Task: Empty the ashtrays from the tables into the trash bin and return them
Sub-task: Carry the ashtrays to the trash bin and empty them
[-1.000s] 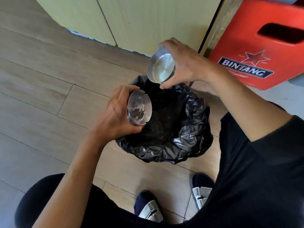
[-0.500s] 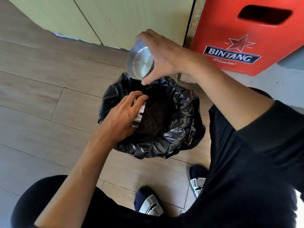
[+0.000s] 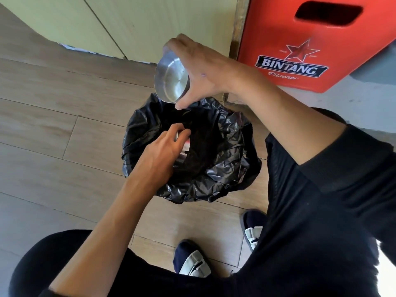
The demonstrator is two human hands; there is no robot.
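Steel, thin and shiny: two small round ashtrays get dumped over a trash bin (image 3: 225, 168) lined w/ a black plastic bag, on a wood-look floor (image 3: 53, 108). The right hand (image 3: 201, 69) grips one ashtray (image 3: 171, 79) by its rim, fingers curled over the top edge and thumb under the bottom edge, tipped on its side above the bin's far edge; its inside faces the camera and looks clean. The left hand (image 3: 162, 151) is down inside the bin mouth, fingers curled round a second ashtray (image 3: 182, 146), of which only a sliver of metal shows past the fingers, so its tilt and contents can't be told. Both hands are closed on metal, neither free. Judging by look, these trays are light, rigid and slick, w/ thin walls, prob. dent-prone if dropped; the best hold is a pinch across the rim, thumb opposite fingers, as the right hand does, since the smooth base gives little purchase. Ash residue may cling, so a tap or shake over the bag seems likely needed. Behind the bin: a red Bintang crate (image 3: 310, 46) and pale cabinet doors (image 3: 132, 24). The person's dark shoes (image 3: 192, 260) stand just near the bin. No desk in view; the return leg isn't started.
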